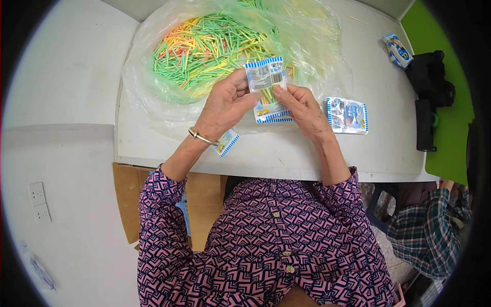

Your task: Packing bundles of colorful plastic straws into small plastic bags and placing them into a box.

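Observation:
Between both hands is a small blue-and-white packet [263, 77], held upright with striped edges at top and bottom. Thin coloured sticks show through its clear window. My left hand [227, 102] pinches its left side, and my right hand [306, 110] grips the right side with the thumb on the front. Just behind the packet, a large clear plastic bag [312, 36] lies spread, holding a heap of green, yellow, orange and pink sticks [204, 48]. Another packet [227, 143] lies partly under my left wrist. To the right of my right hand rest stacked packets [348, 115].
The white table [255, 158] ends at a green panel [434, 148] on the right. Near it are a black device [429, 77] and another packet [397, 50]. A cardboard box [204, 204] stands below the front edge. A person's checked sleeve [424, 230] shows at lower right.

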A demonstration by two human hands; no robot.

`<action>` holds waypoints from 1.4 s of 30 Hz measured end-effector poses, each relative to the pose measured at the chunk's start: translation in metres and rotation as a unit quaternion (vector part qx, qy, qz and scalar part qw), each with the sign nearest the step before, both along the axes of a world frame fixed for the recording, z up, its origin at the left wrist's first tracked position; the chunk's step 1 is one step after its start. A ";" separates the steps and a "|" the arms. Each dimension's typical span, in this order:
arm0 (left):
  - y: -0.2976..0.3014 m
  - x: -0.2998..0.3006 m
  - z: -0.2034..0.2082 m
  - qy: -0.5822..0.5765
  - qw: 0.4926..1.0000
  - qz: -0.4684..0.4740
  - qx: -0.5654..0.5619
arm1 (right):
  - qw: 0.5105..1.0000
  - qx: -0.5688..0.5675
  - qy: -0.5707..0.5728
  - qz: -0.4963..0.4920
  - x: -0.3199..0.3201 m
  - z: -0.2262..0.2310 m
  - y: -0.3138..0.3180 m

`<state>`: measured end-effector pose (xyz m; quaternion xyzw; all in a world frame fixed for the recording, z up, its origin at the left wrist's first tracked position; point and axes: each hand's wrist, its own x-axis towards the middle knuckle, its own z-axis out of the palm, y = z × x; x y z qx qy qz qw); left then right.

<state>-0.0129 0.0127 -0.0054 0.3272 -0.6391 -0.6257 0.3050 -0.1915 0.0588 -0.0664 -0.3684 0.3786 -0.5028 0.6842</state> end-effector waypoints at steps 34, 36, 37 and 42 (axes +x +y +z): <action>0.010 0.060 0.008 -0.190 0.979 0.040 -0.056 | 0.865 -0.197 0.435 -0.154 -0.023 0.008 0.001; 0.011 0.082 -0.003 -0.272 0.945 0.050 -0.177 | 0.823 -0.207 0.494 -0.191 -0.023 -0.005 0.001; 0.013 0.087 -0.003 -0.349 0.888 0.065 -0.292 | 0.776 -0.219 0.549 -0.221 -0.020 -0.007 0.001; 0.007 0.057 -0.009 -0.279 0.913 0.058 -0.290 | 0.739 -0.189 0.617 -0.194 -0.004 -0.001 0.006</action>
